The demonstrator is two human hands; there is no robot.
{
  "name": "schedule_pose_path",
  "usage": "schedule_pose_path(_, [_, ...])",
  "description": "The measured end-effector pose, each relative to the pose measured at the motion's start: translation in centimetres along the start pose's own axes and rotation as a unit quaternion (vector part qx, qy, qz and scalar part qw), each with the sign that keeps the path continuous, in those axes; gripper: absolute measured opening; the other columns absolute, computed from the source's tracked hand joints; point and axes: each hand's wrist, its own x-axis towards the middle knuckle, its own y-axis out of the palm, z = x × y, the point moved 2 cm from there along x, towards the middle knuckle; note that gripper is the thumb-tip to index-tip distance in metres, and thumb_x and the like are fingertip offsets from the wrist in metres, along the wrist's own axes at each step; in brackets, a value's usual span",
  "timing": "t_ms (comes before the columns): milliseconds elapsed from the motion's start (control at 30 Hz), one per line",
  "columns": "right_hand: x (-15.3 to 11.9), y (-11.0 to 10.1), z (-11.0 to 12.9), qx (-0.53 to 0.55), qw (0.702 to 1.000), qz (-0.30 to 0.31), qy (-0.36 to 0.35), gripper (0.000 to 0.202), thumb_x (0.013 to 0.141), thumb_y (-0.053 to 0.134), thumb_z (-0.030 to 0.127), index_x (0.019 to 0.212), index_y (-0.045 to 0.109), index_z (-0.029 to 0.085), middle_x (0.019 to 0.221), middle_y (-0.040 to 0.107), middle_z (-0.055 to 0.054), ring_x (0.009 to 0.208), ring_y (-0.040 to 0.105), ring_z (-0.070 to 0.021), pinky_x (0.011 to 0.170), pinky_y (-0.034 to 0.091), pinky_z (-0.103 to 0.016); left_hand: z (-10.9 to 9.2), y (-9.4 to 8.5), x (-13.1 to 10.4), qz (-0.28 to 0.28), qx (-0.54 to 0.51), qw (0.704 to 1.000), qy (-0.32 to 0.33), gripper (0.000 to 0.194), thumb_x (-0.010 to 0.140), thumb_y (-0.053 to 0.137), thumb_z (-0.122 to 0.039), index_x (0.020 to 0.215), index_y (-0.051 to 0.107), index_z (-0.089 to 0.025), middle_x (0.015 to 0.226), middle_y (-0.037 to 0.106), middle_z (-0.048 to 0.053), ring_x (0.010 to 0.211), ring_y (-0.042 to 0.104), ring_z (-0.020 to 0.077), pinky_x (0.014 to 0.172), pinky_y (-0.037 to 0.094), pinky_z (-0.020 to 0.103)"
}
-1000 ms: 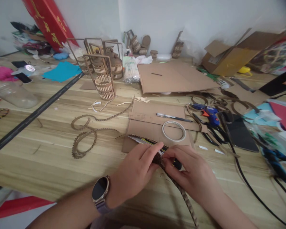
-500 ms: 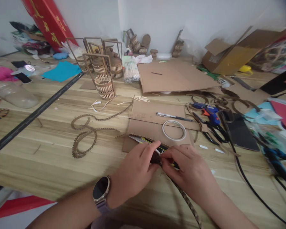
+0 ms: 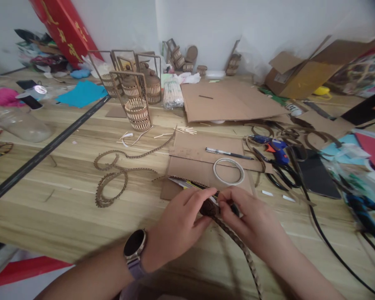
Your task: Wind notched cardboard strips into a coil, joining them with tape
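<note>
My left hand (image 3: 181, 223) is closed around a small dark brown piece (image 3: 208, 208), its fingers and thumb gripping it from the left. A long brown strip with a notched pattern (image 3: 242, 246) runs from this piece down past the lower edge of the view. My right hand (image 3: 248, 214) pinches at the piece's right side; what its fingertips hold is hidden. Under the hands lies a yellow and black utility knife (image 3: 179, 182), partly covered. Beyond them are a roll of white tape (image 3: 215, 170) and a pen (image 3: 228, 153) on cardboard (image 3: 187, 166).
Coiled notched strips (image 3: 125, 181) lie to the left. Small slatted baskets with tall handles (image 3: 138, 114) stand further back. On the right are scissors (image 3: 289, 177), a blue glue gun (image 3: 279, 151), a black phone-like slab (image 3: 318, 173) and a cable (image 3: 321, 235). An open carton (image 3: 287, 81) stands at the back.
My right hand has shifted slightly right and up, its fingertips now a little further along the dark brown piece. The hanging strip has swung a little. My left hand keeps its grip.
</note>
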Motion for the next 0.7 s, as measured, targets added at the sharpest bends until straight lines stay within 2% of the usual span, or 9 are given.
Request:
schedule_pose_path(133, [0.2, -0.1, 0.1, 0.09, 0.993, 0.032, 0.067, 0.017, 0.085, 0.044, 0.021, 0.069, 0.052, 0.022, 0.057, 0.056, 0.002, 0.05, 0.051, -0.013, 0.046, 0.039, -0.023, 0.0, -0.2, 0.0, -0.015, -0.018, 1.0, 0.017, 0.05, 0.088, 0.057, -0.007, 0.133, 0.042, -0.023, 0.12, 0.065, 0.008, 0.111, 0.062, 0.0224, 0.095, 0.053, 0.039])
schedule_pose_path(233, [0.2, 0.1, -0.1, 0.195, 0.97, 0.073, 0.123, 0.019, 0.086, 0.045, 0.026, 0.069, 0.053, 0.022, 0.056, 0.052, 0.003, 0.051, 0.048, -0.0129, 0.047, 0.039, -0.023, 0.1, -0.3, 0.0, -0.019, -0.024, 0.999, 0.041, 0.043, 0.089, 0.059, -0.01, 0.128, 0.045, -0.023, 0.114, 0.067, 0.007, 0.107, 0.063, 0.0218, 0.093, 0.053, 0.037])
schedule_pose_path(300, [0.1, 0.3, -0.3, 0.292, 0.938, 0.095, 0.161, 0.018, 0.086, 0.048, 0.029, 0.07, 0.054, 0.022, 0.057, 0.051, 0.003, 0.052, 0.049, -0.0126, 0.049, 0.042, -0.024, 0.1, -0.5, 0.0, -0.025, -0.04, 0.997, 0.057, 0.036, 0.09, 0.059, -0.011, 0.122, 0.049, -0.022, 0.112, 0.067, 0.007, 0.106, 0.063, 0.0212, 0.093, 0.053, 0.036])
schedule_pose_path(400, [-0.1, 0.8, -0.4, 0.424, 0.872, 0.1, 0.223, 0.016, 0.082, 0.054, 0.031, 0.071, 0.057, 0.02, 0.061, 0.052, 0.003, 0.054, 0.05, -0.0122, 0.052, 0.045, -0.024, 0.2, -0.5, 0.0, -0.033, -0.058, 0.996, 0.067, 0.027, 0.09, 0.057, -0.01, 0.113, 0.051, -0.022, 0.111, 0.068, 0.007, 0.105, 0.065, 0.0208, 0.092, 0.053, 0.036])
schedule_pose_path(567, [-0.2, 1.5, -0.6, 0.562, 0.754, 0.082, 0.33, 0.017, 0.069, 0.07, 0.033, 0.074, 0.062, 0.019, 0.063, 0.054, 0.002, 0.052, 0.048, -0.0099, 0.052, 0.047, -0.023, 0.0, -0.8, 0.2, -0.041, -0.067, 0.992, 0.098, 0.024, 0.09, 0.059, -0.012, 0.109, 0.051, -0.022, 0.11, 0.067, 0.008, 0.104, 0.065, 0.0207, 0.09, 0.053, 0.035])
schedule_pose_path(633, [-0.2, 1.7, -0.6, 0.583, 0.729, 0.088, 0.349, 0.02, 0.068, 0.07, 0.035, 0.075, 0.061, 0.019, 0.061, 0.052, 0.003, 0.047, 0.044, -0.0084, 0.047, 0.044, -0.021, -0.1, -0.9, 0.2, -0.038, -0.072, 0.99, 0.114, 0.022, 0.092, 0.059, -0.014, 0.11, 0.051, -0.022, 0.109, 0.067, 0.008, 0.103, 0.065, 0.0202, 0.09, 0.054, 0.035])
schedule_pose_path(700, [-0.2, 2.0, -0.6, 0.584, 0.725, 0.098, 0.353, 0.022, 0.07, 0.068, 0.039, 0.076, 0.059, 0.02, 0.059, 0.05, 0.004, 0.044, 0.041, -0.0079, 0.043, 0.041, -0.021, -0.2, -0.9, 0.2, -0.036, -0.077, 0.989, 0.123, 0.021, 0.093, 0.057, -0.016, 0.112, 0.051, -0.023, 0.109, 0.068, 0.008, 0.103, 0.066, 0.02, 0.089, 0.054, 0.035])
